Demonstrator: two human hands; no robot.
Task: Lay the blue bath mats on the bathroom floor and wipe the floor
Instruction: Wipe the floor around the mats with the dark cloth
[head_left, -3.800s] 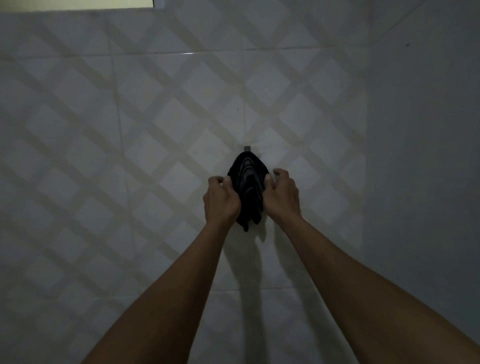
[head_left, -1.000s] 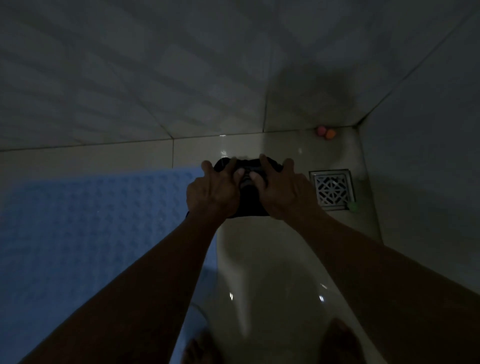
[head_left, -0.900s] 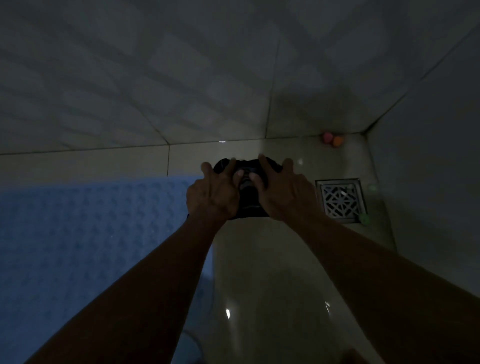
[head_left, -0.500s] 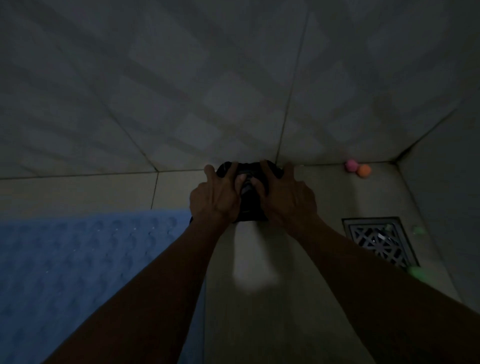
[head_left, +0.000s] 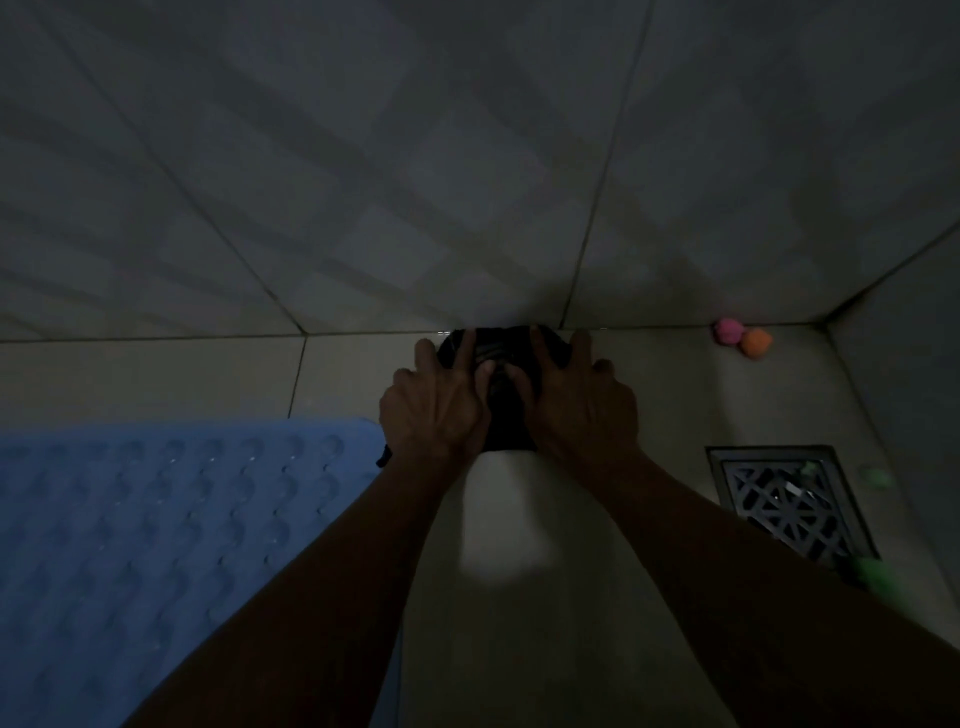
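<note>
A dark striped cloth (head_left: 501, 358) lies flat on the pale floor tiles (head_left: 665, 400), its far edge against the foot of the back wall. My left hand (head_left: 436, 405) and my right hand (head_left: 576, 402) press down on it side by side, fingers spread over it. A blue bath mat (head_left: 156, 530) with rows of round bumps lies on the floor at the left, its right corner just beside my left wrist. The room is dim.
A square metal floor drain (head_left: 789, 501) sits at the right. A pink ball (head_left: 728, 331) and an orange ball (head_left: 756, 343) rest in the far right corner. Small green bits (head_left: 878, 574) lie around the drain. Tiled walls close in ahead and at the right.
3.8 s ago both hands held the cloth at a wall hook. Over the last second they have pushed it forward across the floor to the back wall.
</note>
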